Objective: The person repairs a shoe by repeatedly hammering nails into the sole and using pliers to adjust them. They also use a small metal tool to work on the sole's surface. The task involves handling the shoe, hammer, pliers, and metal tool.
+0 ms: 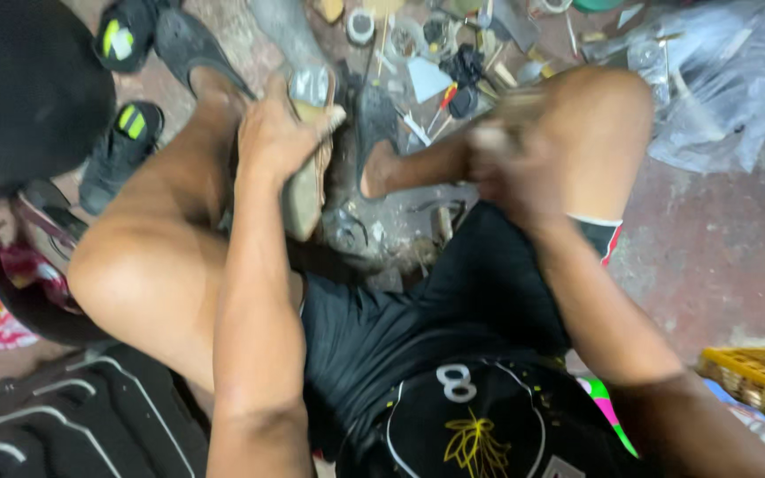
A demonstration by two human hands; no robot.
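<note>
I see left hand [278, 133] clamped on tan shoe sole [305, 190]; right hand [508, 168] blurred, grip unclear. Sole work midway, tools [440, 62] scattered on floor [710, 248].

left hand [278, 133] gripping shoe sole [305, 181], right hand [511, 168] blurred

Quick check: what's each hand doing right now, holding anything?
Left hand: closed on a tan shoe sole.
Right hand: blurred fist, contents cannot be told.
</note>
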